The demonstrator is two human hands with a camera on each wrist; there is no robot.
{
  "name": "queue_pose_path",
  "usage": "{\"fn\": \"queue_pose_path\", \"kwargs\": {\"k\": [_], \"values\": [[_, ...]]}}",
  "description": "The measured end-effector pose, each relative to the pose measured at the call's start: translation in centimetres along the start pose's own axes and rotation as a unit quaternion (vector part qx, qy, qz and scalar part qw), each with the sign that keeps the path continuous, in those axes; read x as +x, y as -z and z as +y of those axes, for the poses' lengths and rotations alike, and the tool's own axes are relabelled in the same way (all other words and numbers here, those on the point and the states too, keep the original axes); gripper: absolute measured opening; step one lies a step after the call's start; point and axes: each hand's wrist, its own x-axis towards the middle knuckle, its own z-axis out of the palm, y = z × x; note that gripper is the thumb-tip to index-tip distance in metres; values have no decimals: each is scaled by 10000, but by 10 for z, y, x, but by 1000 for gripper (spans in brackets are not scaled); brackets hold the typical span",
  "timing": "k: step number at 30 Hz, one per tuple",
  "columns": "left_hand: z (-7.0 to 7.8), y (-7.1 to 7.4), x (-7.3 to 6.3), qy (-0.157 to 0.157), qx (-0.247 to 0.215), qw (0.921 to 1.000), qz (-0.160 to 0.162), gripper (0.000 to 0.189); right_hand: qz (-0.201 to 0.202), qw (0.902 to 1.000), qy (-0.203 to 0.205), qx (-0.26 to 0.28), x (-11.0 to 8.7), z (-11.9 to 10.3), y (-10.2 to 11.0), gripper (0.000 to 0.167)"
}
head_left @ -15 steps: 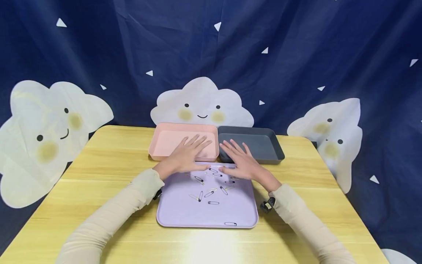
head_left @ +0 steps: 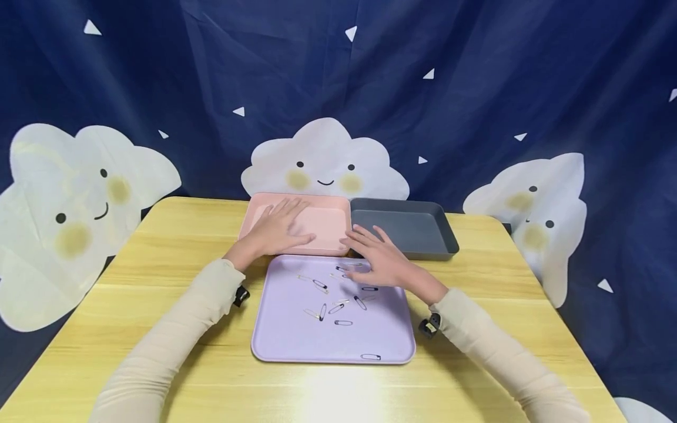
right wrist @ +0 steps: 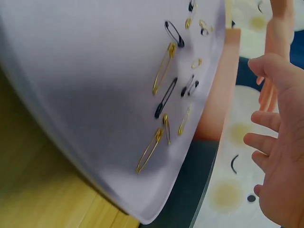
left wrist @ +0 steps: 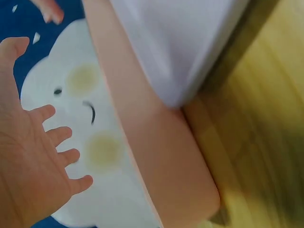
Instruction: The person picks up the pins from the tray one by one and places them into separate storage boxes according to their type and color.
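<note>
The left hand (head_left: 275,232) had slid outward and away from the person, from the tray's far edge to a spot over the pink box (head_left: 330,220), while the right hand (head_left: 386,261) had shifted only a little toward the left; the safety pins (right wrist: 171,49) lay much as before. Both hands were released, with nothing in either grip: the left had its fingers extended and its thumb spread wide to the side, and the right reached over the tray's far edge with fingers fanned and loosely straight, their tips near where the two boxes met. Whether the left fingertips touched the pink box could not be told. The pins were scattered on the lilac tray (head_left: 296,335), mostly across its middle and far part, with a single black one by itself near the right corner closest to the person. They were slender wire loops with rounded, capped heads, some shiny gold and some black, in differing lengths, turned every which way. The tray was shallow and smooth, with rounded corners and a low raised lip. Beyond it the pink box and the dark grey box (head_left: 409,229) sat side by side, matte, rectangular and deeper-walled, on the pale yellow wood-grained worktop (head_left: 132,258). Beige sleeves (head_left: 206,305) covered both forearms.
</note>
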Motion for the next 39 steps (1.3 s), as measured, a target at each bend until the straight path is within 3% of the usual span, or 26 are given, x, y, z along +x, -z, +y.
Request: {"fn": "queue_pose_path", "kwargs": {"k": [8, 13, 18, 23, 33, 37, 39], "values": [[-39, 20, -6, 511, -557, 9957, 533, 91, 356, 9953, 844, -314, 11, -20, -3, 57], [-61, 26, -11, 983, -1360, 9840, 604, 90, 346, 9923, 1142, -341, 16, -32, -5, 48], [-81, 28, -17, 1343, -2286, 9632, 441, 91, 336, 9879, 1436, -475, 21, -41, -11, 38], [-99, 23, -21, 1649, -3229, 9317, 240, 90, 305, 9845, 1605, -635, 26, -46, -17, 28], [-112, 16, -17, 2103, -4365, 8747, 120, 82, 207, 9833, 1599, -844, 30, -47, -26, 17], [-120, 14, -16, 2183, -4577, 8619, 64, 77, 209, 9825, 1632, -878, 30, -47, -28, 13], [-125, 12, -17, 2181, -4610, 8602, 29, 74, 175, 9825, 1619, -898, 31, -47, -29, 12]]}}
